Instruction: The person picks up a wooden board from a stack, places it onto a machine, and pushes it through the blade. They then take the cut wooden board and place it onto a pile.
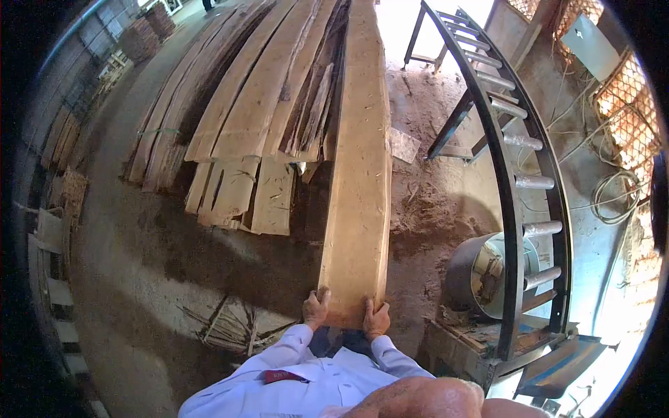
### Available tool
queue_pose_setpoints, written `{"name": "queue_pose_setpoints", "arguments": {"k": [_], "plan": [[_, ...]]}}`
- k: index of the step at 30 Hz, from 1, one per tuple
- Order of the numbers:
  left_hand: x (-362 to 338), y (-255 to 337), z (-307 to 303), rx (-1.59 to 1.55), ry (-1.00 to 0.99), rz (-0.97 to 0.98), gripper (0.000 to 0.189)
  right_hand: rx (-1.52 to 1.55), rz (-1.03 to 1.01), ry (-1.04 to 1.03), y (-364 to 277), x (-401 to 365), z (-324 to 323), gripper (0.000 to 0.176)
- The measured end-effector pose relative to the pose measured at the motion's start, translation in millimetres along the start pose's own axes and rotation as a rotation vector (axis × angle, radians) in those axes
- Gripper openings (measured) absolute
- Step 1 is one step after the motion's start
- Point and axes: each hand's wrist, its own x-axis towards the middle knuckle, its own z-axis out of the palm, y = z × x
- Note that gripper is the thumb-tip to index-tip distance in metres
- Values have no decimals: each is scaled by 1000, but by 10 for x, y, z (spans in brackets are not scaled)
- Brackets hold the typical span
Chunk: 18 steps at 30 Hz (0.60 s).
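Left of the plank (pixel 359 174), the board stack (pixel 244 125) crowds close. Right of it, sawdust ground (pixel 432 202) lies open up to the roller frame (pixel 533 182).

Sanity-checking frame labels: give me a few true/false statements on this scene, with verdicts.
1. The left hand and the right hand both grip the near end of the long plank. True.
2. The long plank rests on the roller frame. False: the frame stands to its right, and the plank does not lie on it.
3. A pile of boards lies to the left of the long plank. True.
4. The person wears dark short sleeves. False: the sleeves are long and light-coloured, reaching the wrists.
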Motion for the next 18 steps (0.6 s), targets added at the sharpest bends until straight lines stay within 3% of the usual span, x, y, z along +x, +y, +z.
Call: {"name": "queue_pose_setpoints", "arguments": {"k": [2,7,12,18], "plan": [[118,-91,-118,-9,-33,-3,60,27,-14,16,-8,-67,140,72],[548,-494,-362,63,-59,100,57,400,31,-225,28,-118,671,81],[1115,-995,-594,97,-43,249,60,715,128,-414,-633,-399,823,81],[1786,-1142,-1178,104,-185,326,62,475,276,-471,-1001,-503,1488,79]]}}
